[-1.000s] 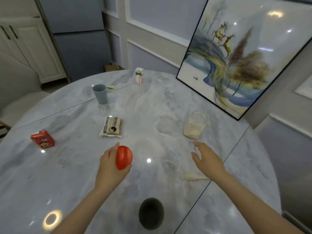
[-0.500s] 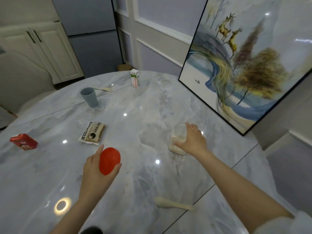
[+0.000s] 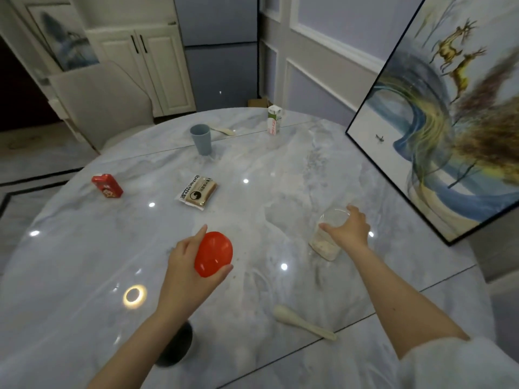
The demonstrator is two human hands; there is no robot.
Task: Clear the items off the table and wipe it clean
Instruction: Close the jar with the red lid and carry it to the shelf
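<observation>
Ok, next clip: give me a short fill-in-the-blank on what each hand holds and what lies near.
The left hand holds a smooth ____ egg-shaped object.
The right hand grips a clear ____ cup with pale powder inside.
The pale spoon lies nearest the ____ hand.

Missing: red; glass; right

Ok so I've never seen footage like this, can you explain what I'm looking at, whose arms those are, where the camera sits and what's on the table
There is no machine here. A person wears a wide-angle camera on the head, so you look forward and down along their own bare arms. The left hand holds a smooth red egg-shaped object. The right hand grips a clear glass cup with pale residue at its bottom. On the round grey marble table lie a wrapped snack packet, a small red carton, a blue plastic cup, a white and green milk carton and a cream plastic spoon. A large framed painting stands at the table's right side.
</observation>
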